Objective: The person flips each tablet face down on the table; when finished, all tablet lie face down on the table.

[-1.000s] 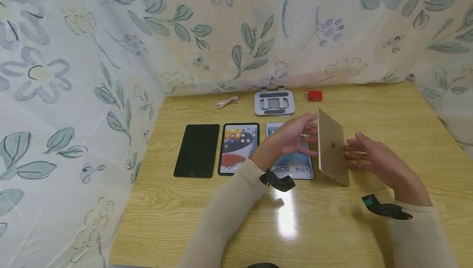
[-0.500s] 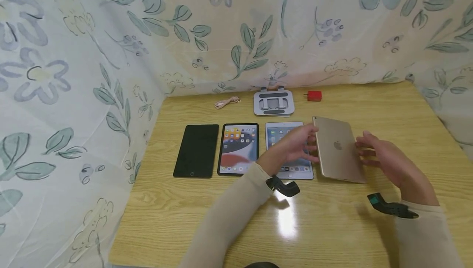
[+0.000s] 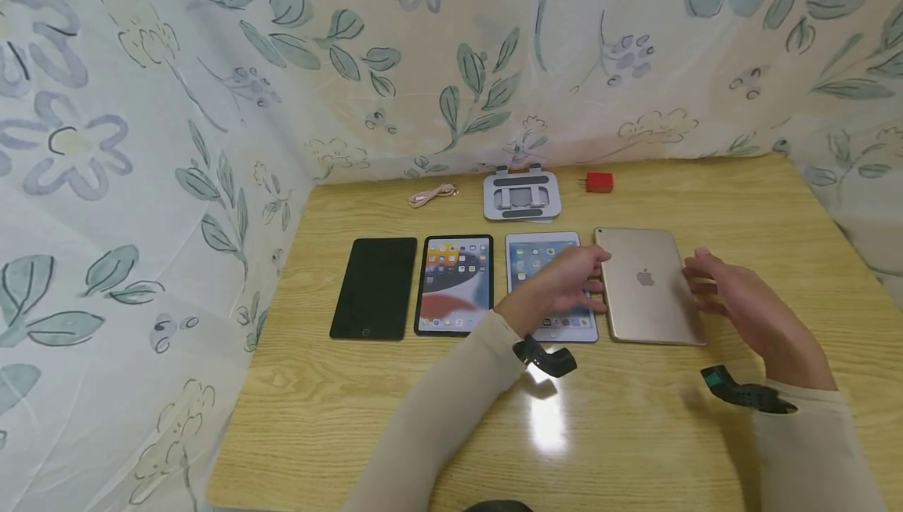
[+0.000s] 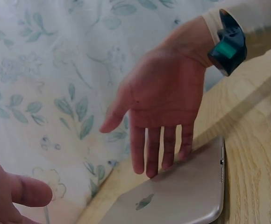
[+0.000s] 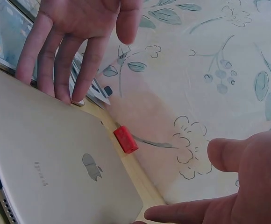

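A gold tablet (image 3: 645,292) lies back side up on the table at the right end of a row, its apple logo showing. My left hand (image 3: 564,281) is at its left edge, fingers extended and fingertips right at the rim, over part of the white tablet (image 3: 542,249). At the opposite edge, my right hand (image 3: 741,300) has its fingers straight and its fingertips close to the side. In the right wrist view, the left hand's fingers (image 5: 63,70) point down along the gold tablet's (image 5: 56,144) far edge, thumb spread. Neither hand curls round it.
Left of the white tablet lie a tablet with a lit home screen (image 3: 455,285) and a dark-screened tablet (image 3: 375,288). Behind the row are a coiled pink cable (image 3: 432,195), a grey folding stand (image 3: 522,195) and a red charger plug (image 3: 600,183). A floral cloth (image 3: 451,65) hangs behind the table (image 3: 317,418).
The gold tablet, standing nearly upright on its edge a second ago, has tipped down to lie flat with its back up. Both hands have moved slightly right and stay at its sides.
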### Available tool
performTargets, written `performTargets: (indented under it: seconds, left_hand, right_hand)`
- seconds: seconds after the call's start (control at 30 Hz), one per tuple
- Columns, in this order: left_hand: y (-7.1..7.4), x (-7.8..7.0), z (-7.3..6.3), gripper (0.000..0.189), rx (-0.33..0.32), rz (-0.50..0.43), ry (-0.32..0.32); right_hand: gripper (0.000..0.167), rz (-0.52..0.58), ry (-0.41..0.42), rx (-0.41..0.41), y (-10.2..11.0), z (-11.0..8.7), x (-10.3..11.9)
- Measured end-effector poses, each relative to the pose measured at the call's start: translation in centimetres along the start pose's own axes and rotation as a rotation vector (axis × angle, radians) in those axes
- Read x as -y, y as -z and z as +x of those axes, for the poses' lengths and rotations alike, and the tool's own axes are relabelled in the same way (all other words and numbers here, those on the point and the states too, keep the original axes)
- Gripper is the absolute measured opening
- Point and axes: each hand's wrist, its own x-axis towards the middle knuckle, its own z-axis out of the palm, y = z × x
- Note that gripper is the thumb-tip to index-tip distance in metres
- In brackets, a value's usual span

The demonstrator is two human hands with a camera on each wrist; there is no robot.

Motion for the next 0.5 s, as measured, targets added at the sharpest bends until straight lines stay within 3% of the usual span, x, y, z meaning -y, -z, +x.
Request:
performTargets:
  seconds: [0.27,0.4,0.5]
  left_hand:
    - [0.3,0.1,-0.5,0.058,0.039,0.090,0.004]
    - [0.7,0.3,-0.5,0.046,0.066,0.072,-0.019]
    - [1.6,0.4,-1.1,0.043,0.077,0.052,-0.050]
  right_hand:
    - [0.094,0.018,-0.010,-0.022,-0.3,0.0,0.0]
    - [0.096,0.024,-0.014,-0.050,-0.4,-0.4,0.0]
    - [0.093,0.029,0.006,-0.123,-0.7,-1.0,0.2]
